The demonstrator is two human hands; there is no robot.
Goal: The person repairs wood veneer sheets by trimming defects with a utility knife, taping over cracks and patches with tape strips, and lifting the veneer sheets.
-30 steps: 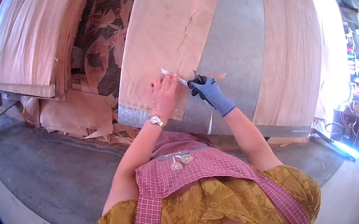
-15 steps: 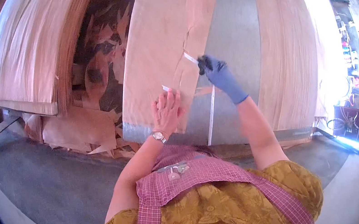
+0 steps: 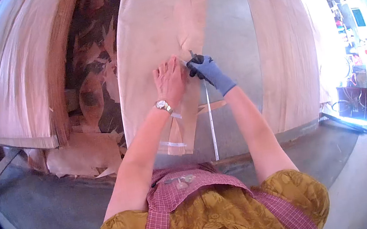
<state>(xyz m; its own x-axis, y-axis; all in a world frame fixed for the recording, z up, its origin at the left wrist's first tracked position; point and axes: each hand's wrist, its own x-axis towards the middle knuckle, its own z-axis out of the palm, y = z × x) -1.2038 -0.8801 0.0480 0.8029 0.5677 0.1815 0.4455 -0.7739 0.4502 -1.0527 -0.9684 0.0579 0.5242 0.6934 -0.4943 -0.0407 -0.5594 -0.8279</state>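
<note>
My bare left hand (image 3: 170, 82), wearing a wristwatch (image 3: 162, 105), lies flat with fingers apart on a pale wood veneer sheet (image 3: 142, 40). Its fingertips are beside a split in the sheet. Close to them, my right hand (image 3: 209, 72), in a blue-grey glove with black fingers, is closed on a long white tape strip (image 3: 212, 127) that runs down toward the front edge. A thin dark tip pokes up from the gloved fingers; I cannot make out what it is. Short white tape pieces (image 3: 173, 144) cross the split nearer my body.
Under the sheet is a grey surface (image 3: 231, 37), with more veneer (image 3: 280, 54) on the right. A tall veneer stack (image 3: 19, 81) stands at the left, with torn scraps (image 3: 83, 152) beside it. A dark bar (image 3: 344, 122) juts out at the front right corner.
Both hands have moved farther up the sheet along the split and closer together. The sheet's near end and a taped spot now show below my left wrist.
</note>
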